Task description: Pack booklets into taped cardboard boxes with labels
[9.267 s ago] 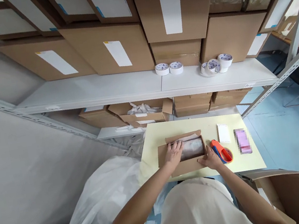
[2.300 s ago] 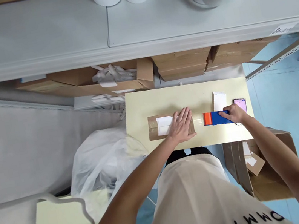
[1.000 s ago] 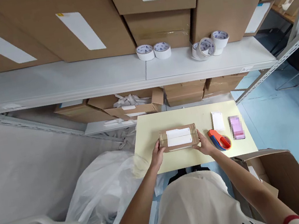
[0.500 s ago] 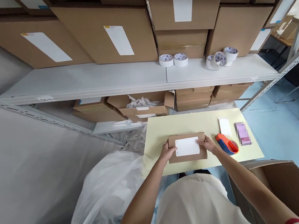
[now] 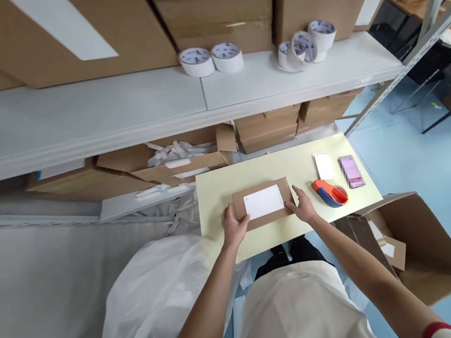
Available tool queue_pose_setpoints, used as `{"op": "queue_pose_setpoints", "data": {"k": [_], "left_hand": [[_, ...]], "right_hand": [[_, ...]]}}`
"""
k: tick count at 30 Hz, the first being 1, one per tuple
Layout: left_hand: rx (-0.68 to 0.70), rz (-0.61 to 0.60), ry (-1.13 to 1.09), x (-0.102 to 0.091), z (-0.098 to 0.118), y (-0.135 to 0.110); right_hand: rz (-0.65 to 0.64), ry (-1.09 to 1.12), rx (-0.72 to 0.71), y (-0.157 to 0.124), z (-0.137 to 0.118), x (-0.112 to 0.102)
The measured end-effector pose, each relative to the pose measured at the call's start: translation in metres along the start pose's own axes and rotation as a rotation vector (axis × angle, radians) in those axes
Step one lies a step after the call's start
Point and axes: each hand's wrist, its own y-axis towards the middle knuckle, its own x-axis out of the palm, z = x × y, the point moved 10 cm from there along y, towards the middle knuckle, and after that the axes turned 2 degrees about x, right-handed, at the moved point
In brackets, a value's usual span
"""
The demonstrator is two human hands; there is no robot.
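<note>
A small brown cardboard box [image 5: 271, 220] lies flat on the pale yellow table [image 5: 212, 191], with a white label [image 5: 264, 202] on its top. My left hand [image 5: 235, 228] is at the box's left side, fingers apart and the thumb at its lower left corner. My right hand [image 5: 303, 208] is open at the right edge, its thumb over the box by the label and its other fingers clear of the side. What lies under the box is hidden. Right of my right hand rests a red and blue tape dispenser [image 5: 325, 192].
Behind the dispenser lie a stack of white labels [image 5: 323, 166] and a blurred purple phone-like object [image 5: 351, 171]. A large open carton [image 5: 427, 239] stands at the right, with small boxes inside. Tape rolls [image 5: 227, 57] sit on the shelf [image 5: 132, 106] ahead. A plastic bag [image 5: 152, 302] bulges at left.
My view has moved closer to the shelf and tilted. The hands have loosened from the box, fingers spreading off its sides. The box now lies slightly turned on the table.
</note>
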Motion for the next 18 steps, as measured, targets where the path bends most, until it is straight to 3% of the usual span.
{"op": "queue_pose_setpoints", "data": {"k": [3,5,7,9,13,15,18], "left_hand": [[-0.008,0.121,0.092,-0.023,0.013,-0.003],[0.085,0.142,0.13,-0.028,0.043,-0.003],[0.18,0.105,0.161,-0.018,0.082,0.001],[0.264,0.025,0.189,0.005,0.124,0.009],[0.381,-0.253,0.155,0.08,0.195,0.022],[0.351,-0.414,0.072,0.117,0.214,0.024],[0.118,-0.706,-0.138,0.163,0.219,0.017]], "right_hand": [[0.206,-0.217,-0.07,-0.024,0.017,-0.052],[0.283,-0.353,-0.006,-0.039,0.043,-0.084],[0.253,-0.45,0.093,-0.044,0.071,-0.101],[0.159,-0.517,0.185,-0.039,0.093,-0.102],[0.039,-0.508,0.293,-0.021,0.107,-0.097],[0.004,-0.351,0.236,-0.017,0.1,-0.101],[-0.115,0.087,0.089,-0.025,0.084,-0.11]]}}
